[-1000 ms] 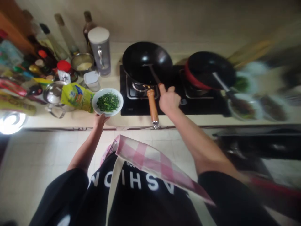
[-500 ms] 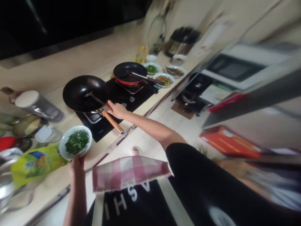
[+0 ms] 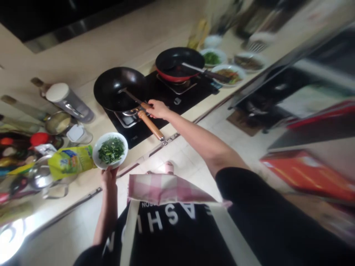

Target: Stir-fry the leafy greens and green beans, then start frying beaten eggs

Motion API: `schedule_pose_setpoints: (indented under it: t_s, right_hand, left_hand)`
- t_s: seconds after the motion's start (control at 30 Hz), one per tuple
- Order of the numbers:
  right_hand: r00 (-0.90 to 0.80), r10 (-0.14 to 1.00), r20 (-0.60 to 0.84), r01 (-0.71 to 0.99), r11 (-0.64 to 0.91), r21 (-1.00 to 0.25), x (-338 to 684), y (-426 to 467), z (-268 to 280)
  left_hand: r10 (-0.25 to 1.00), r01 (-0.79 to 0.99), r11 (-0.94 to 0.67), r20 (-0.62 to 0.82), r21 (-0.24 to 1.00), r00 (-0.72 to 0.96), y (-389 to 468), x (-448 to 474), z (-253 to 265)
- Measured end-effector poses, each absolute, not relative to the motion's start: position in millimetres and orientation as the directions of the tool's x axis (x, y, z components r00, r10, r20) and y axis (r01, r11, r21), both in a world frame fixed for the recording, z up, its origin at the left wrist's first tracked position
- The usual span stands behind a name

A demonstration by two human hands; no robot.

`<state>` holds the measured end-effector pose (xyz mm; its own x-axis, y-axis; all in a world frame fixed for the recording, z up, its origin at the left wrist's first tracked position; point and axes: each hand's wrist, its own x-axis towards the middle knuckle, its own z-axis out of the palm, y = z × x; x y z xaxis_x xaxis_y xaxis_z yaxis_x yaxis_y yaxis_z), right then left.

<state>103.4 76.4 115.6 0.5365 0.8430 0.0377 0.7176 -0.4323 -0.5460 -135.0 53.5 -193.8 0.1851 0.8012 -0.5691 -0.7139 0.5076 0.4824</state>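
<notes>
My left hand [image 3: 110, 175] is closed on the near rim of a white bowl [image 3: 96, 159] and tilts it a little toward me. Chopped cooked greens [image 3: 111, 150] fill the bowl. With my right hand [image 3: 158, 109] I grip the wooden handle of a spatula [image 3: 132, 96], whose metal end rests inside a black wok [image 3: 116, 87]. The wok sits on the left burner, and no food shows in it. Its own wooden handle [image 3: 151, 127] points toward me, just below my right hand.
A red-sided frying pan [image 3: 179, 75] with a utensil across it stands on the right burner of the stove [image 3: 177, 105]. Several dishes of food, such as a plate of greens [image 3: 212, 58], lie beyond it. Left are a lidded jug [image 3: 69, 101] and a yellow-green bag [image 3: 73, 161].
The whole view has shifted, so the stove and counter appear farther right and higher. Both hands keep their holds on the bowl and the spatula.
</notes>
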Motion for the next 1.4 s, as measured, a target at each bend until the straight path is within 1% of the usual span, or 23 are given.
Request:
schedule_pose_setpoints:
  t_s: [0.07,0.13,0.23,0.27,0.33,0.4,0.57,0.8,1.0,1.13,1.23,1.3,1.4]
  right_hand:
    - [0.588,0.805,-0.081,0.581,-0.489,-0.651,107.0,76.6,117.1]
    - [0.573,0.787,-0.227,0.445,-0.532,-0.721,111.0,74.8,117.7]
    - [0.515,0.739,-0.434,0.26,-0.617,-0.743,115.2,68.2,115.2]
    - [0.492,0.729,-0.477,0.222,-0.634,-0.741,115.7,65.1,113.2]
    - [0.445,0.737,-0.51,0.19,-0.634,-0.75,115.8,58.5,107.4]
    - [0.423,0.761,-0.492,0.197,-0.607,-0.77,114.9,52.4,100.7]
    - [0.483,0.789,-0.38,0.265,-0.545,-0.795,108.8,45.3,95.4]
    - [0.521,0.771,-0.367,0.332,-0.579,-0.744,98.1,34.1,112.7]
    - [0.52,0.765,-0.38,0.281,-0.574,-0.769,94.7,24.6,115.0]
    - [0.462,0.804,-0.374,0.206,-0.507,-0.837,95.6,21.6,116.4]
    - [0.458,0.818,-0.347,0.138,-0.451,-0.882,94.4,18.7,116.4]
    - [0.48,0.806,-0.347,0.106,-0.445,-0.889,92.1,17.6,116.3]
    - [0.524,0.777,-0.348,0.066,-0.445,-0.893,91.1,17.5,117.5]
  left_hand:
    - [0.812,-0.702,0.502,-0.555,0.505,0.181,42.9,-141.4,-190.9]
    - [0.808,-0.697,0.505,-0.563,0.508,0.175,33.6,-147.0,-187.4]
    - [0.775,-0.715,0.517,-0.611,0.47,0.158,24.7,-152.2,-183.3]
    - [0.772,-0.725,0.513,-0.616,0.46,0.155,22.6,-153.3,-182.6]
    - [0.779,-0.743,0.496,-0.608,0.45,0.153,18.9,-155.3,-181.7]
    - [0.793,-0.758,0.476,-0.591,0.446,0.15,15.2,-157.7,-180.6]
    - [0.781,-0.77,0.469,-0.61,0.432,0.133,8.8,-164.2,-175.5]
    - [0.795,-0.77,0.471,-0.586,0.431,0.158,3.0,-169.9,-179.4]
    - [0.804,-0.764,0.464,-0.576,0.448,0.15,-1.1,-172.3,-178.9]
    - [0.802,-0.751,0.48,-0.573,0.453,0.167,-0.2,-173.5,-177.2]
    - [0.793,-0.709,0.507,-0.587,0.49,0.163,0.1,-173.1,-178.9]
    - [0.787,-0.674,0.528,-0.595,0.517,0.159,-1.1,-173.6,-180.4]
    - [0.813,-0.619,0.533,-0.553,0.577,0.185,-4.3,-180.4,-182.0]
